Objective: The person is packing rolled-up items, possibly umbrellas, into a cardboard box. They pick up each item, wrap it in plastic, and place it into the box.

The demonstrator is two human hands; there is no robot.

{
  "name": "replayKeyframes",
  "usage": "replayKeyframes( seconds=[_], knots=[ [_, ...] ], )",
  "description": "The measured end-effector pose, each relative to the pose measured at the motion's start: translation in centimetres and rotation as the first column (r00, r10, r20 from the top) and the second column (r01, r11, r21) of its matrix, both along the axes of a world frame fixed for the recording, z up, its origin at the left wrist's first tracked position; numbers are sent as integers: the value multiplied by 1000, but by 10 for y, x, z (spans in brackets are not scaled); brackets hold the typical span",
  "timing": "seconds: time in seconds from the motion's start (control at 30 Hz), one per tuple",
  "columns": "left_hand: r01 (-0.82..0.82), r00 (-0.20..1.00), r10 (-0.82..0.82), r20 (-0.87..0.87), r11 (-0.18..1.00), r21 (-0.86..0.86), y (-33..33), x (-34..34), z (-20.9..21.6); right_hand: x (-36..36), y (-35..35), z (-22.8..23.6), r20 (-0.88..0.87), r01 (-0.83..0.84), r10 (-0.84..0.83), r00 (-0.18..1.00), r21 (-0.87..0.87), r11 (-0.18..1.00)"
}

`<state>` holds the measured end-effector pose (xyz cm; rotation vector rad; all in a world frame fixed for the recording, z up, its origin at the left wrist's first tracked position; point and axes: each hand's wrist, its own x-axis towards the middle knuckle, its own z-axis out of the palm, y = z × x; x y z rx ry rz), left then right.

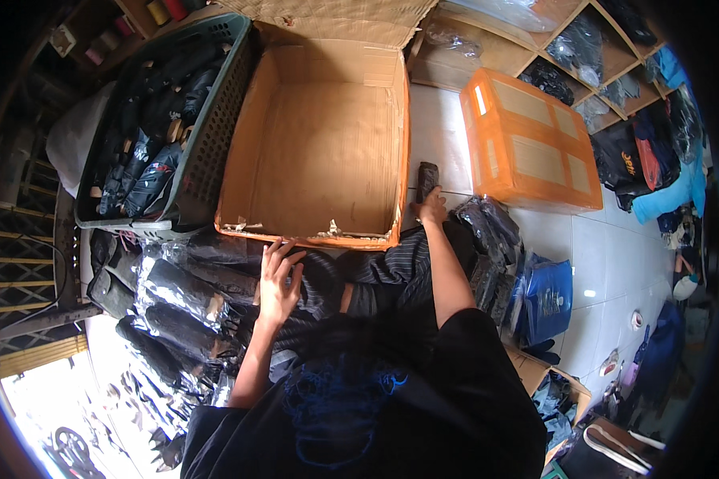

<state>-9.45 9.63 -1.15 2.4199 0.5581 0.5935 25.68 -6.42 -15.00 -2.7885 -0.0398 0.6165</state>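
Note:
In front of me stands a cardboard box (pixel 319 144) with its top open, bound in orange tape; only its bare brown bottom and walls show inside. My left hand (pixel 280 279) is at the box's near edge, fingers apart, fingertips by the rim, holding nothing. To the right of the box, my right hand (pixel 432 207) has its fingers closed around the near end of a dark oblong bundle (pixel 428 177), low by the white tiled floor. The far end of the bundle sticks out beyond the fingers.
A green plastic basket (pixel 225 120) of dark wrapped bundles stands left. A closed orange-taped carton (pixel 531 144) lies right, before wooden shelves (pixel 519 60). Plastic-wrapped dark packages (pixel 184 287) are piled left of my legs, with more packages (pixel 487 227) and blue bags (pixel 545 295) right.

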Motion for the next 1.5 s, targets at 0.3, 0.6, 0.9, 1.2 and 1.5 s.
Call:
replayKeyframes(
  seconds=[0.3,0.6,0.9,1.2,1.5],
  knots=[
    [-27,991,33,127,999,-45,12,5,17,23,-35,47,-276,277,-70,959,850,449],
    [-98,989,144,35,811,-577,72,109,10,-53,50,160,252,-719,740,624,556,417],
    [142,682,-429,-593,873,-467,120,158,-120,-53,101,55,-225,-890,887,403,128,437],
    [311,412,-636,-652,771,-556,109,186,-162,-52,99,66,-410,-921,843,347,19,388],
    [322,416,-750,-515,650,-688,119,172,-161,-36,-63,174,436,-437,288,852,292,851]
  ],
)
